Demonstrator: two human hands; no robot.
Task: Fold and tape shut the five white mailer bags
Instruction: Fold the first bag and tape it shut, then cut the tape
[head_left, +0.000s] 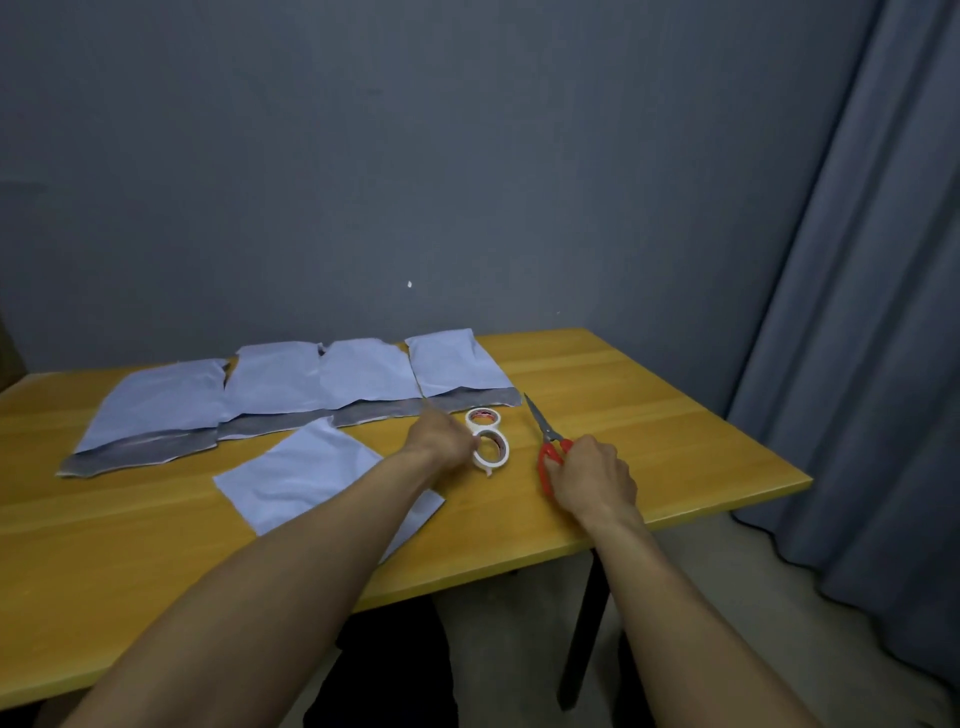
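Grey wall (467, 156) ahead, curtain (857, 312) hanging to the right, and the yellow wooden worktop (623, 395) laid out for a packing run. Along the back edge sat four bags (275, 379) side by side, each with its grey sticky flap turned toward me. That looked like a sensible queue, with every flap within reach for folding.

The fifth bag (296, 478) lay nearer, partly under my left forearm. No grey flap showed on it, so I judged it the one in work, folded and waiting for tape.

And both sides were going for tools at once! My left grip (441, 441) was curled round the tape roll (503, 451), fingers wrapped on its near side. It was a little blurred, so I couldn't say how firm the hold was. A second roll (496, 419) sat touching it just behind, a spare by my guess.

My right grip (592, 475) was closed over the red handles of the scissors (540, 421), their blades lying on the wood and pointing away toward the wall. I read that as tape left, cutter right: one side to pull a strip, the other to snip it over the near bag. None of the back four looked sealed.
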